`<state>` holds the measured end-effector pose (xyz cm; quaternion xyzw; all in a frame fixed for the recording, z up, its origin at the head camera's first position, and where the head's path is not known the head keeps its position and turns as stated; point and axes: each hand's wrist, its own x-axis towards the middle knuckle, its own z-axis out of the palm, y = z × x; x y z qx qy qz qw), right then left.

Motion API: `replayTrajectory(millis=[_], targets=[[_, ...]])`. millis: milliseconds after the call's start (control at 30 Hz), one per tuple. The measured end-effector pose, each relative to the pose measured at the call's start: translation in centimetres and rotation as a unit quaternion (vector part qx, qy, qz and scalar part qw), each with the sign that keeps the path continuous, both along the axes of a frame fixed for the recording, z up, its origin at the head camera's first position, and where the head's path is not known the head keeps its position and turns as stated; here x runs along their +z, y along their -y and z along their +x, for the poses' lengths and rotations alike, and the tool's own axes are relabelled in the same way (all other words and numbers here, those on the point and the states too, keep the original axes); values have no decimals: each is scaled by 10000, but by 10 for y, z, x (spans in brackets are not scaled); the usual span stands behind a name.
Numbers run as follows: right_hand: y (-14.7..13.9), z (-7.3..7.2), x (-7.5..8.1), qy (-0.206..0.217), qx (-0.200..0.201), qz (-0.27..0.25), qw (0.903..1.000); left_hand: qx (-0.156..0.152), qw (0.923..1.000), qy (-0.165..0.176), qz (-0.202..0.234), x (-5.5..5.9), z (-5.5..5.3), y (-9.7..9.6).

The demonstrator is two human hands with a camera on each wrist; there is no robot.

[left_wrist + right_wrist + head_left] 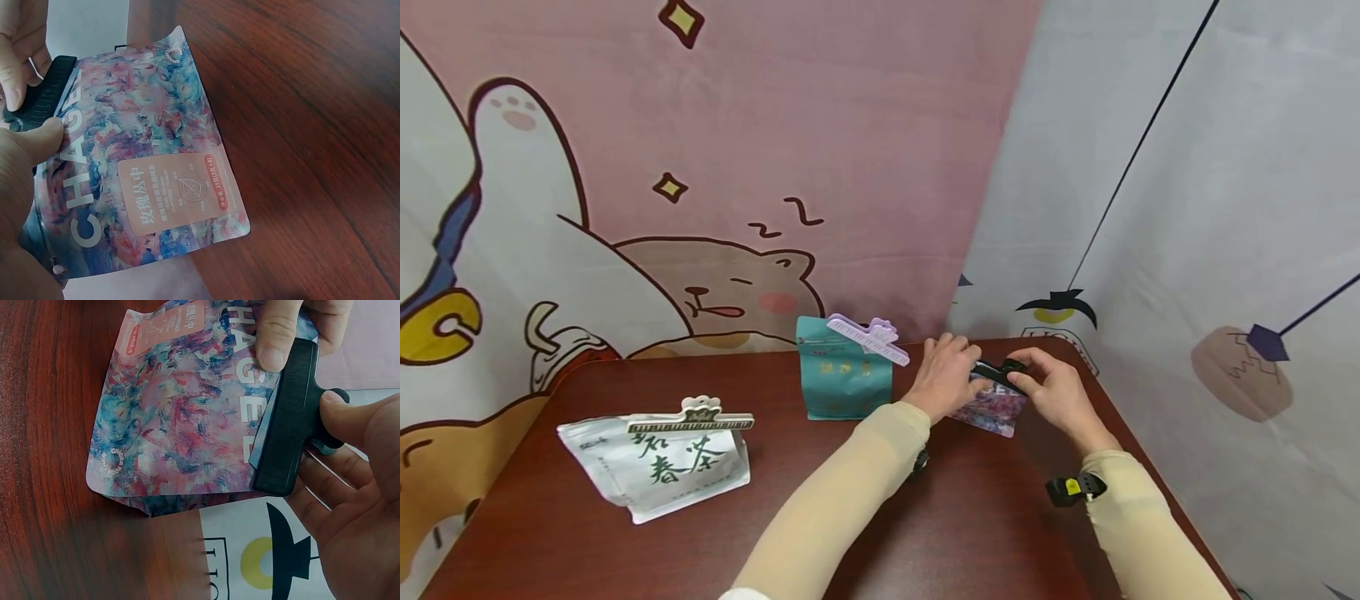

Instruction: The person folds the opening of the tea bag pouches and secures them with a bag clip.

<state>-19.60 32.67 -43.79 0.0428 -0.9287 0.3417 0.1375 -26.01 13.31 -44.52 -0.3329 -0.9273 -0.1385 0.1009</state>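
A pink-and-blue patterned tea bag [156, 125] stands at the table's back right, its folded top edge between my hands. With thumb and fingers, my left hand [946, 375] pinches that top edge, seen closely in the right wrist view. My right hand [1060, 394] grips the handle of a black bag clip [289, 419], thumb on one side and fingers behind. The clip's long bar lies along one end of the bag's top, beside the left thumb. Whether its jaws press fully on the bag I cannot tell.
Left of my hands stands a teal pouch [842, 383] with a lilac clip [868, 337] slanted across its top corner. A white tea bag [688, 475] with a cream-coloured clip [691, 422] lies on the brown table [985, 517]. A printed cloth [880, 150] hangs behind.
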Motion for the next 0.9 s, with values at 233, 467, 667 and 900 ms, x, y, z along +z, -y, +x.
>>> replayTrajectory(millis=[233, 467, 667, 900], targets=[[-3, 2, -1, -118, 56, 56, 9999, -113, 9998, -72, 136, 3, 5, 7], [-7, 3, -2, -231, 48, 191, 9995, -340, 9990, -177, 249, 6, 10, 14], [-7, 3, -2, -299, 102, 264, 9992, -618, 9973, -270, 275, 11, 15, 22], [-7, 7, 3, -240, 213, 192, 9993, -829, 9942, -671, 140, 15, 19, 36]])
